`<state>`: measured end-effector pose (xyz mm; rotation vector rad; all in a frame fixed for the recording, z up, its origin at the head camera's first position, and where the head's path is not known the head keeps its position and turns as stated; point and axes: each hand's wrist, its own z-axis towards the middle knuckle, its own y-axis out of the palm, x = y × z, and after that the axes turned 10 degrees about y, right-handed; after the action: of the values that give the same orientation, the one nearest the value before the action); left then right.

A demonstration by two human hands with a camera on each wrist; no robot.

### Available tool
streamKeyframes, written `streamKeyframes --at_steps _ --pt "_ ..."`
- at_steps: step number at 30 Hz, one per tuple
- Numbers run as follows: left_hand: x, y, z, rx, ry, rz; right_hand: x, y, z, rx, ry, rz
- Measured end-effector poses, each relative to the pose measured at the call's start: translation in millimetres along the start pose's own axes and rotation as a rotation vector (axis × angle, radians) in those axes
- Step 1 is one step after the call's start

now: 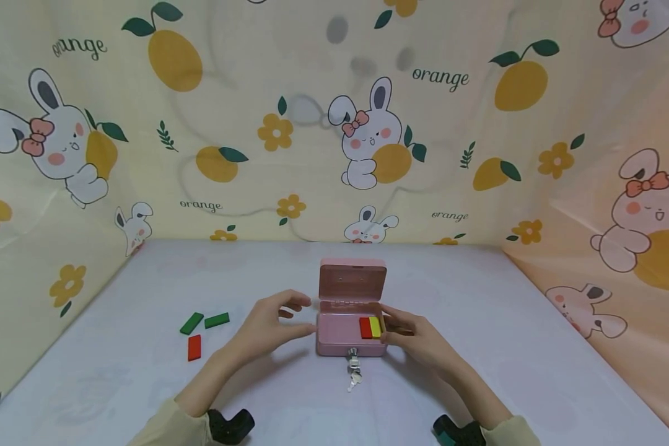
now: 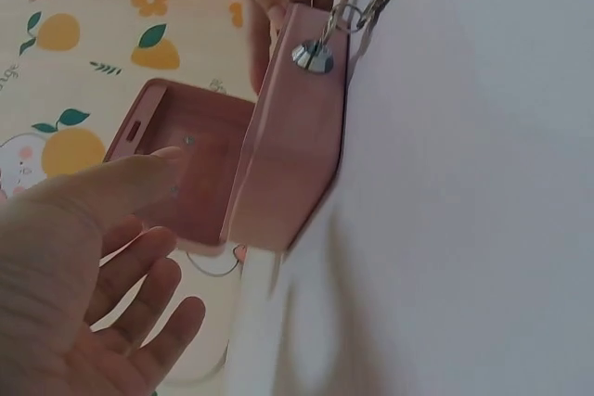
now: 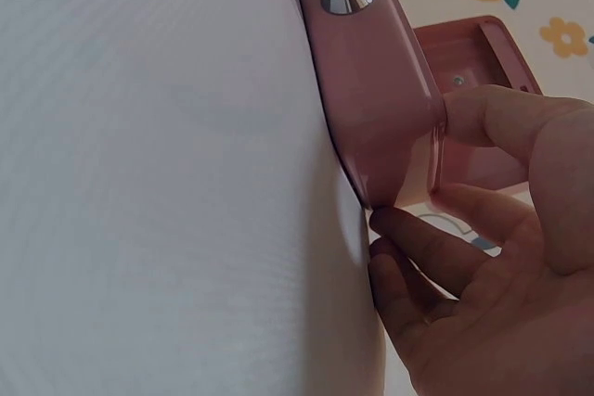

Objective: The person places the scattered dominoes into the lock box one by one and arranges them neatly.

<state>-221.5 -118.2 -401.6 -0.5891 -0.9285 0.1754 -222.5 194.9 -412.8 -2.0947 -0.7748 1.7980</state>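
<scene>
Yellow rabbit-print backdrop (image 1: 245, 93), probably cloth; white tabletop (image 1: 451, 291); soft shadows.

In the head view I observe a cream printed cloth (image 1: 245, 62) standing behind and at both sides of a white tabletop (image 1: 134, 384). Across it I distinguish rabbits (image 1: 370, 136) with pink bows (image 1: 355, 124), yellow-orange fruits (image 1: 175, 59) with dark green leaves (image 1: 168, 12), five-petalled flowers (image 1: 275, 132), leafy sprigs (image 1: 166, 136) and the word "orange" (image 1: 441, 77) in script. Rounded grey patches (image 1: 337, 29) mark the upper middle; at right, I note, the ground colour deepens to peach.
</scene>
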Motion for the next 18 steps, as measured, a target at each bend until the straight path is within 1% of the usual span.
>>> streamKeyframes --at_steps 5,9,11,14,18 --pt "-2.9 -11.6 -12.4 0.005 -0.035 -0.007 1 -1 -0.3 -0.008 0.000 0.015" --pt "-6.8 -25.6 -28.1 0.005 -0.103 -0.013 2 -1 -1.0 -0.016 0.006 0.030" --pt "-10.3 -34.9 -37.6 0.005 -0.139 -0.030 2 -1 -0.7 -0.019 0.006 0.034" --pt "-16.9 -51.9 -51.8 -0.012 -0.189 -0.050 2 -1 -0.1 -0.018 0.005 0.035" --pt "-26.4 -76.0 -65.8 -0.074 -0.190 -0.063 0 -2 0.4 -0.017 0.002 0.017"
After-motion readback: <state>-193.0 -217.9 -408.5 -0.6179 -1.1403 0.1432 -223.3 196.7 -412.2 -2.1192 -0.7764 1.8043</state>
